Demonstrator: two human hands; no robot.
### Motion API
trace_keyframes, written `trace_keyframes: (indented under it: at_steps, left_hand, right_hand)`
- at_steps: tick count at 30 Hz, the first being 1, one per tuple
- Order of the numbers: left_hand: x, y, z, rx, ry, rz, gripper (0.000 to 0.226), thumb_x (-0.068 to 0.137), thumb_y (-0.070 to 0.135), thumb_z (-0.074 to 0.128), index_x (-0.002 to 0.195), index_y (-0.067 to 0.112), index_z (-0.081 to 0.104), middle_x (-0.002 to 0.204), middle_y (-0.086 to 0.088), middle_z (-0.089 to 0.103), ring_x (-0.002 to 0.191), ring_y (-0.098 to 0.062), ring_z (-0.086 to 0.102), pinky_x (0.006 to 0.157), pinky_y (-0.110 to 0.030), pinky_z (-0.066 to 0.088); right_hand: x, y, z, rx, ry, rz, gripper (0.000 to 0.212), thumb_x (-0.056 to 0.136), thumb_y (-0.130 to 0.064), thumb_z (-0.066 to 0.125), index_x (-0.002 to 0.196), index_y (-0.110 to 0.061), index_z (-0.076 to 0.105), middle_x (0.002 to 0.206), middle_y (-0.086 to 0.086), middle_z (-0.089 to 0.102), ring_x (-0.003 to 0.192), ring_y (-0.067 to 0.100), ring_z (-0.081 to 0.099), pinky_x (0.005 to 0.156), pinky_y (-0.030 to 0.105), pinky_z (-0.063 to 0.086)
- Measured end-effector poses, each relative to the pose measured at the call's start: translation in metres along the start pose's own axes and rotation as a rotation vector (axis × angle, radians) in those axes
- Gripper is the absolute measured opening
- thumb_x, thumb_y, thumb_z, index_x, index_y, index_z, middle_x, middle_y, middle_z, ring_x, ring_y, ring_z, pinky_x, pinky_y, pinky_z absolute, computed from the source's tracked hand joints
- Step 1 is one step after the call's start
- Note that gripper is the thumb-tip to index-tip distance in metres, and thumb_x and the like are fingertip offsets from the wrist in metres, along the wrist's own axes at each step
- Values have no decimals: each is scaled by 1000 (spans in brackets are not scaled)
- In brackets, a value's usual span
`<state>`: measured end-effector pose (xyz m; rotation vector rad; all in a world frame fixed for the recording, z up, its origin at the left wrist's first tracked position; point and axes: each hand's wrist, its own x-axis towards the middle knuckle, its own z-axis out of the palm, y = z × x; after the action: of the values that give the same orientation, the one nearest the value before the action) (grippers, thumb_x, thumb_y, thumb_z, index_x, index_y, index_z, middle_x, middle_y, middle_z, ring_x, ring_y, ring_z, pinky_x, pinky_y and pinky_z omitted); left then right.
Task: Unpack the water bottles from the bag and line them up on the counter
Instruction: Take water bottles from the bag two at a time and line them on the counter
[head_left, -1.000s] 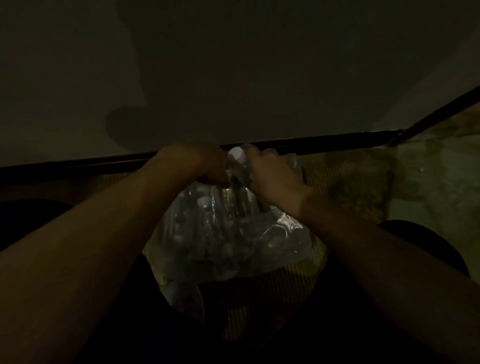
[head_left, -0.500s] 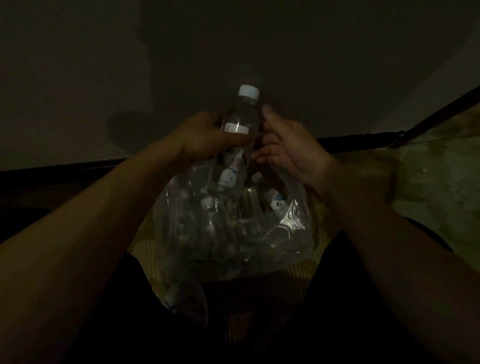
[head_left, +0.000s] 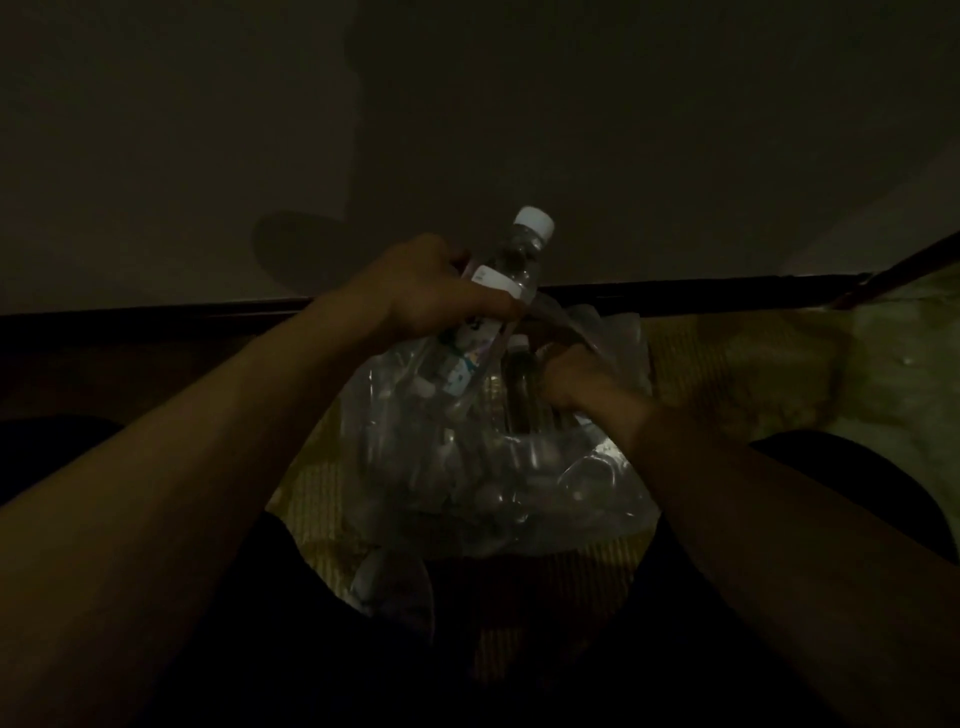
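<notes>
Head view is showing everything here, and the light is very dim. The left hand (head_left: 421, 291) is gripping two clear water bottles (head_left: 498, 291) together around their upper bodies, fingers curled round them, white caps pointing up and away, their lower halves lying over the mouth of the bag. The right hand (head_left: 576, 379) is reaching into the clear plastic bag (head_left: 519, 483), fingers curled at a dark-looking bottle (head_left: 519, 389) standing inside; whether it is actually gripping that bottle or only the bag's edge cannot be told. The bag is sitting on a woven mat (head_left: 691, 374) on the floor between the person's knees, with a dark baseboard (head_left: 675, 296) and a plain wall behind.

More bottles are lying jumbled in the bag, their number unclear. No bench or lined-up row is showing.

Judging from their look, the bottles are thin-walled, smooth and probably light if empty, so they are likely to slip or dent; the ribbed neck below the cap seems the safest hold. The bag is soft and will be sagging as bottles leave.
</notes>
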<state>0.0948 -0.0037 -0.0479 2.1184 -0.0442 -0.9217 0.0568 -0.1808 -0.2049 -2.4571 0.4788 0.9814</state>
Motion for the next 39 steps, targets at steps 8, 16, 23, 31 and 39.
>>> trace_keyframes:
  at_steps: [8, 16, 23, 31, 39]
  left_hand:
    - [-4, -6, -1, 33, -11, 11, 36, 77, 37, 77, 105, 23, 61, 97, 3, 68, 88, -11, 67, 77, -27, 55]
    - [0, -11, -2, 130, -39, -44, 50, 75, 41, 78, 117, 18, 62, 111, -3, 68, 101, -20, 65, 94, -41, 53]
    - [5, -9, 0, 190, -60, -30, 57, 73, 43, 79, 120, 16, 62, 113, -4, 67, 100, -20, 64, 81, -32, 51]
    - [10, -6, 5, 195, -83, -56, 53, 73, 41, 80, 115, 17, 58, 107, -2, 63, 91, -16, 59, 71, -30, 45]
    - [-3, -10, 3, 23, -88, 42, 51, 83, 31, 74, 129, 22, 54, 107, 8, 58, 100, -11, 57, 83, -27, 43]
  right_hand:
    - [9, 18, 20, 613, 60, 164, 37, 88, -55, 52, 102, -22, 63, 97, 9, 65, 90, 32, 64, 80, 42, 54]
    - [-1, 16, 7, 201, 60, 102, 13, 98, -16, 52, 104, -9, 62, 112, 11, 63, 91, 20, 55, 80, 32, 47]
    - [-23, 0, -5, -164, 90, -43, 33, 90, -26, 65, 117, -9, 60, 123, 9, 62, 107, 24, 59, 86, 32, 46]
    - [-59, -15, -34, -236, 232, -234, 77, 73, -28, 80, 139, -16, 41, 140, 8, 47, 132, 28, 38, 104, 37, 36]
    - [-90, -26, -80, 127, 78, -331, 76, 73, -32, 81, 138, -22, 42, 131, -2, 58, 120, 18, 56, 100, 38, 46]
